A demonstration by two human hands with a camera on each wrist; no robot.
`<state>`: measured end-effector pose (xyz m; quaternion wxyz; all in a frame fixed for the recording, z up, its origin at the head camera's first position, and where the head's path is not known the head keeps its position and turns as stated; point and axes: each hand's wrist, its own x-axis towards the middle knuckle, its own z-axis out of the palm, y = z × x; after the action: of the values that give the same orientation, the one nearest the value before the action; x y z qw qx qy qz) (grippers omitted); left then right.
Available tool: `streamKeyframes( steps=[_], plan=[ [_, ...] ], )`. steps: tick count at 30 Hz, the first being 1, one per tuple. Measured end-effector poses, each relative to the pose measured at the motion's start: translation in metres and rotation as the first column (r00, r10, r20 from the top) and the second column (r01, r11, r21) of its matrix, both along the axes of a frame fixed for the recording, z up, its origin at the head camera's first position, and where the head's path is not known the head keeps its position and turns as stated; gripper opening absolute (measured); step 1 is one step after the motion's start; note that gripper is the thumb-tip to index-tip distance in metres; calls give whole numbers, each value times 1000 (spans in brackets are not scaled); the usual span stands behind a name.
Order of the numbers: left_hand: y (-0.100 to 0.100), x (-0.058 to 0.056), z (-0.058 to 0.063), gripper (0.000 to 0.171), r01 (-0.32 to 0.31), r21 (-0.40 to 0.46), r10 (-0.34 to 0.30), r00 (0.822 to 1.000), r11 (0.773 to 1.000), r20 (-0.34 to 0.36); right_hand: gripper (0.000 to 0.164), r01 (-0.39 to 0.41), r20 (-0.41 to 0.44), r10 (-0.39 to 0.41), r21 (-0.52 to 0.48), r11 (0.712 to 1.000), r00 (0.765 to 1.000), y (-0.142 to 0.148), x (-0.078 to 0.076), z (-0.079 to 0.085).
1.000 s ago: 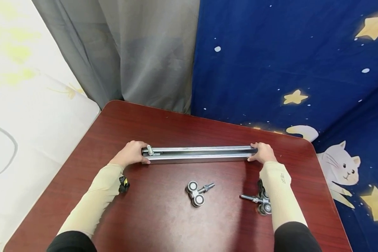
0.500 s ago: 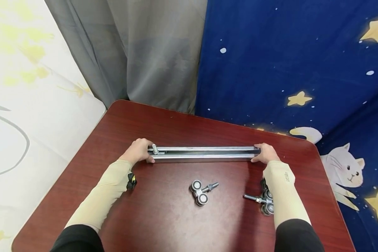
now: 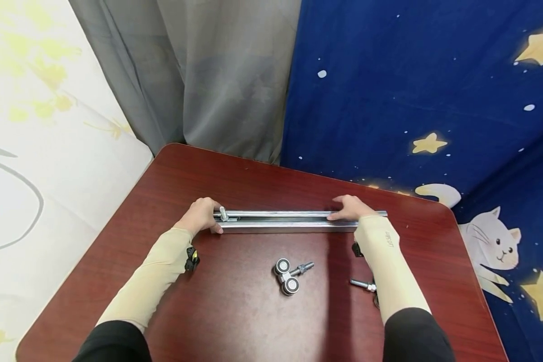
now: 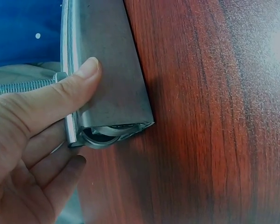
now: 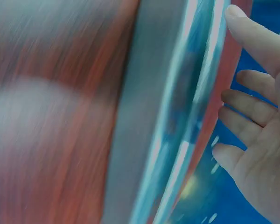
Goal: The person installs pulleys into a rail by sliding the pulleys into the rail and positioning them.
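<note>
A long metal channel rail [image 3: 276, 230] lies across the table, its slotted side facing up. My left hand [image 3: 200, 216] grips the rail's left end, the thumb pressed on its near wall in the left wrist view. A threaded bolt [image 3: 223, 214] stands up out of the slot beside those fingers; whatever carries it is mostly hidden inside. Over the right part of the rail, my right hand [image 3: 349, 207] hovers with fingers spread, holding nothing. In the right wrist view its fingers [image 5: 249, 105] are loosely extended beside the rail.
A roller trolley [image 3: 286, 277] with a threaded bolt lies on the reddish-brown table [image 3: 253, 327] in front of the rail. Another trolley [image 3: 364, 285] lies to the right, partly hidden by the right forearm. A grey curtain [image 3: 235, 90] and a blue star-patterned curtain [image 3: 366, 100] hang behind.
My right hand has let go of the rail's right end and moved left along it, leaving that end exposed. My left hand keeps its grip. The view has shifted slightly.
</note>
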<state>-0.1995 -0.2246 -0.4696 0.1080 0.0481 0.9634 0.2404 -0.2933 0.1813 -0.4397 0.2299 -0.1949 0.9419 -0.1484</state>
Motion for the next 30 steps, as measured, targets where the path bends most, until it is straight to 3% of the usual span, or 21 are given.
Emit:
streamKeyframes(
  steps=[7, 13, 20, 30],
  plan=[
    [2, -1, -1, 55, -29, 14, 29, 999, 999, 38, 62, -112, -25, 110, -61, 992, 994, -62, -2, 5],
    [1, -2, 0, 55, -32, 5, 32, 999, 999, 43, 56, -223, -42, 220, -89, 971, 975, -119, 7, 15],
    [1, -1, -2, 60, -46, 19, 45, 997, 999, 59, 52, -343, -53, 341, -48, 938, 939, -169, 22, 21],
    [1, -2, 1, 56, -44, 32, 42, 997, 999, 66, 51, -506, -107, 501, -25, 862, 859, -214, 39, 31]
  ],
)
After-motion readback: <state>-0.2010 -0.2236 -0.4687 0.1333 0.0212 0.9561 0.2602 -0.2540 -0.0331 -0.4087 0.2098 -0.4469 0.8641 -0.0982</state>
